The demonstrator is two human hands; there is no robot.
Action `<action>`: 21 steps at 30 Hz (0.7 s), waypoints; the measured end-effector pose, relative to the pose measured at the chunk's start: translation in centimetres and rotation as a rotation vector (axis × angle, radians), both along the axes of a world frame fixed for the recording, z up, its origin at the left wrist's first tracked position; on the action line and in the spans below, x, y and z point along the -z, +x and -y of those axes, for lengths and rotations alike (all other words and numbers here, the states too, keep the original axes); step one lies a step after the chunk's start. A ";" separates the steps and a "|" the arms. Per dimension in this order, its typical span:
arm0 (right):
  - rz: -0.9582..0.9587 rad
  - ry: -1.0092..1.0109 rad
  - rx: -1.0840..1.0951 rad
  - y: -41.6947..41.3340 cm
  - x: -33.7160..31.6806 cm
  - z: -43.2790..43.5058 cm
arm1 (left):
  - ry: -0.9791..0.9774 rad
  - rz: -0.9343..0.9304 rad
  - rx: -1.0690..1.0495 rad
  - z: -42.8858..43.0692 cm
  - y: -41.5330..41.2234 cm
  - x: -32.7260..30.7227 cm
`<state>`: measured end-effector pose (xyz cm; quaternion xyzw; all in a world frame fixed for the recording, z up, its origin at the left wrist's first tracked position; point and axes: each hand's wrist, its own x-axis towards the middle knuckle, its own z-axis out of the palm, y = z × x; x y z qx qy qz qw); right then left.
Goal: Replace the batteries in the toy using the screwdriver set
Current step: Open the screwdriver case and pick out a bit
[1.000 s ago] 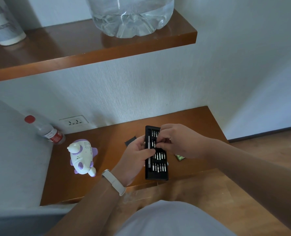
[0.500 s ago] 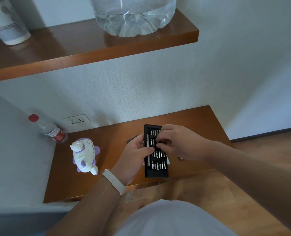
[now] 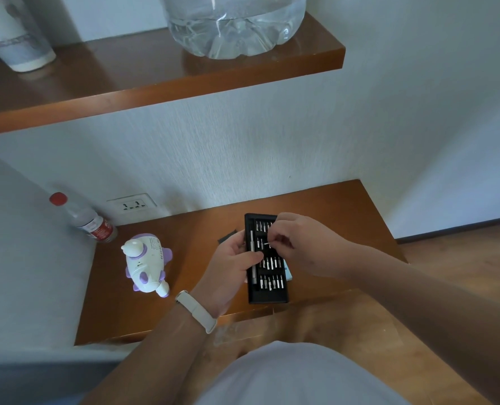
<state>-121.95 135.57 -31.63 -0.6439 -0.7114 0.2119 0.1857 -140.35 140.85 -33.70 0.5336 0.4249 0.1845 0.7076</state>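
Observation:
The black screwdriver set (image 3: pixel 267 292) lies open on the low wooden shelf (image 3: pixel 202 229), with rows of silver bits and a grey driver handle along its left side. My left hand (image 3: pixel 231 270) grips the case's left edge, thumb across the handle. My right hand (image 3: pixel 304 247) hovers over the upper rows and pinches a small silver bit (image 3: pixel 267 243) lifted out of the case. The white and purple toy (image 3: pixel 148 264) lies on the shelf to the left, apart from both hands.
A clear bottle with a red cap (image 3: pixel 82 217) leans in the left corner by a wall socket (image 3: pixel 132 204). A small black piece (image 3: pixel 227 236) lies behind my left hand. An upper shelf (image 3: pixel 155 86) carries a large water jug (image 3: pixel 234 24) and a paper cup (image 3: pixel 15 39).
My right hand has drawn a bit up out of the case's upper rows. My left hand keeps its grip on the case. The toy has not moved.

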 end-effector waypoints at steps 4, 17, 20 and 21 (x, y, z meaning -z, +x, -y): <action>-0.056 0.012 0.060 -0.5 0.4 0.3 | -0.007 0.011 -0.017 0.0 -0.2 -0.1; -1.751 -0.259 0.751 -2.7 4.2 2.6 | -0.006 0.025 -0.045 -0.5 -1.0 -0.6; -1.944 -0.309 0.789 -3.2 4.4 2.8 | 0.005 0.037 -0.044 -0.4 -1.0 -0.6; -1.979 -0.311 0.800 -3.4 4.3 2.7 | 0.011 0.039 -0.040 -0.4 -1.0 -0.6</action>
